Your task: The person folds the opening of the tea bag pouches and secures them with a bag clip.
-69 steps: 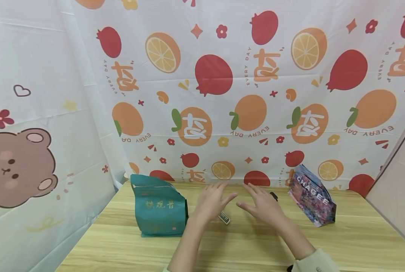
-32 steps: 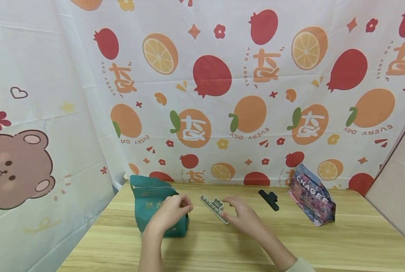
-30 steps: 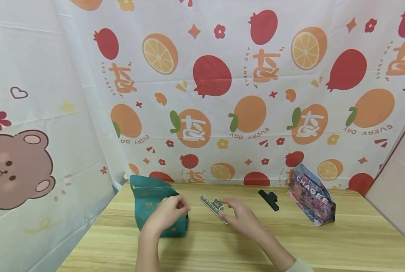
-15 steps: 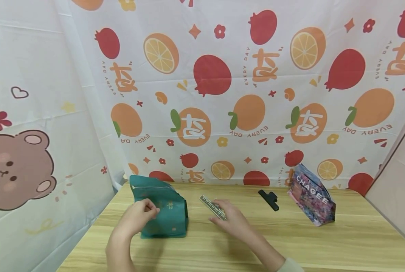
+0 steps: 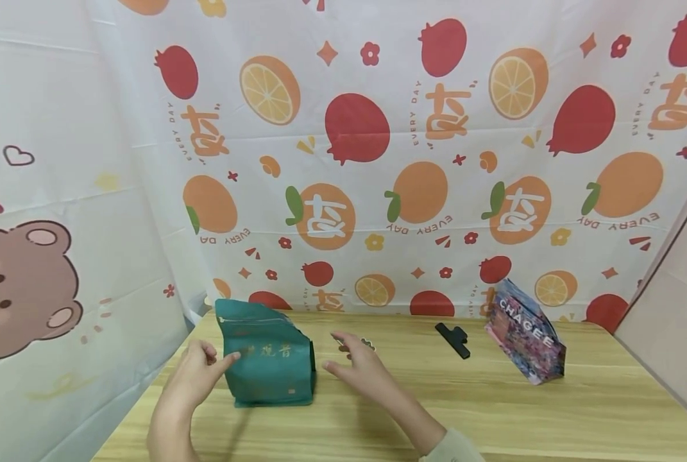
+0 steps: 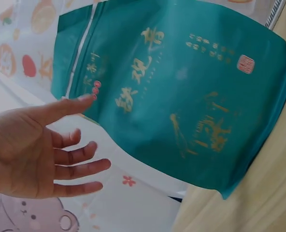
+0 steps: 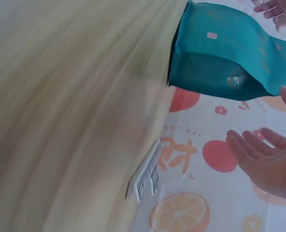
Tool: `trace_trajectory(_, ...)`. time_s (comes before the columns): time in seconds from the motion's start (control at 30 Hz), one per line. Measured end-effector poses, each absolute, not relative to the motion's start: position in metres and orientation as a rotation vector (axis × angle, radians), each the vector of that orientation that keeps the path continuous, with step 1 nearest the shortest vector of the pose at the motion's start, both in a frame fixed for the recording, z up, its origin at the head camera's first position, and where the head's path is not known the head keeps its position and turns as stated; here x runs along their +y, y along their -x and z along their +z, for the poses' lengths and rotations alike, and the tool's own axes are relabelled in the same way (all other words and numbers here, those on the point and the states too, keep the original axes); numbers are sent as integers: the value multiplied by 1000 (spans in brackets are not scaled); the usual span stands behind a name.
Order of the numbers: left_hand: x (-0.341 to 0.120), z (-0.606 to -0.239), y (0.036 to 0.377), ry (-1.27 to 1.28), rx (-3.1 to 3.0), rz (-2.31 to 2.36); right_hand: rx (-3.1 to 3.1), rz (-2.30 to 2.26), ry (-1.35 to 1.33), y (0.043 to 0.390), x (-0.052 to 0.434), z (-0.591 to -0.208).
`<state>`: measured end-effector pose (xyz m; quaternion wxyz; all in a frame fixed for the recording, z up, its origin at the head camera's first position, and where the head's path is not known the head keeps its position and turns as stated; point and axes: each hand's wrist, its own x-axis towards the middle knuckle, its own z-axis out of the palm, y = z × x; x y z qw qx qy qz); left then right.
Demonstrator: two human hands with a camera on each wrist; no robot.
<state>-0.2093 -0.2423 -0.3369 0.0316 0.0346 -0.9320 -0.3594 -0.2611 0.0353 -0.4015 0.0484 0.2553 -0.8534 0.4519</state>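
A teal stand-up pouch (image 5: pixel 268 366) with gold characters stands on the wooden table (image 5: pixel 493 410) at the left. My left hand (image 5: pixel 207 366) is open beside its left edge, and one fingertip touches the pouch (image 6: pixel 181 96) near the zip strip. That hand (image 6: pixel 46 145) holds nothing. My right hand (image 5: pixel 346 362) hovers open just right of the pouch, fingers spread. It covers most of a long thin ruler-marked clip (image 5: pixel 368 344). In the right wrist view the clip (image 7: pixel 145 171) lies free on the table, apart from my right hand (image 7: pixel 271 162).
A black clip (image 5: pixel 453 340) lies further right on the table. A colourful pouch marked CHAGEE (image 5: pixel 525 340) stands near the back right. Fruit-print cloth hangs behind and a bear-print cloth to the left.
My left hand has slid from the pouch's front to its left edge and uncurled. My right hand has come off the ruler-marked clip and drifted left toward the pouch.
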Motion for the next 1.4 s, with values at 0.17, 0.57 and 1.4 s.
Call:
trace_trajectory(0.17, -242, -344, 220, -51, -2851, -1244, -2591, 1477, -779, 266, 21, -405)
trace_trajectory(0.57, -236, -354, 230, 76, -2846, -1346, -2621, 1492, -852, 269, 4, -411)
trace_trajectory(1.4, -221, -353, 234, 17, -2870, -1194, -2572, 1543, -680, 265, -5, -410)
